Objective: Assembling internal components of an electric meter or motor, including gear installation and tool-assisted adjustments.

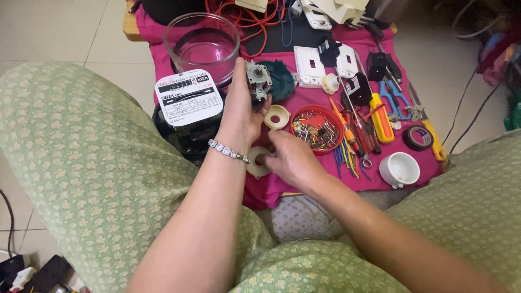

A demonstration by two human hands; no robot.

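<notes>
small motor in my left hand, white ring under my right

a pink cloth (pixel 412 173) covers the low surface in front of my knees. on its left sits a black electric meter (pixel 187 116) with a white faceplate, and behind it stands a clear glass cover (pixel 202 46). my left hand (pixel 241 111) is raised just right of the meter, its fingers (pixel 239 70) wrapped around a small metal motor part (pixel 258 81), which sticks out to the right of my thumb, in front of a dark green housing (pixel 282 81). my right hand (pixel 293 160) lies lower, near the cloth's front edge, its fingers (pixel 269 158) pinched on a flat white ring (pixel 255 163) that shows to the left of them. beside it are a cream ring (pixel 277 116), a red bowl (pixel 317 130) of screws, and a white cup (pixel 400 169) farther right.
</notes>
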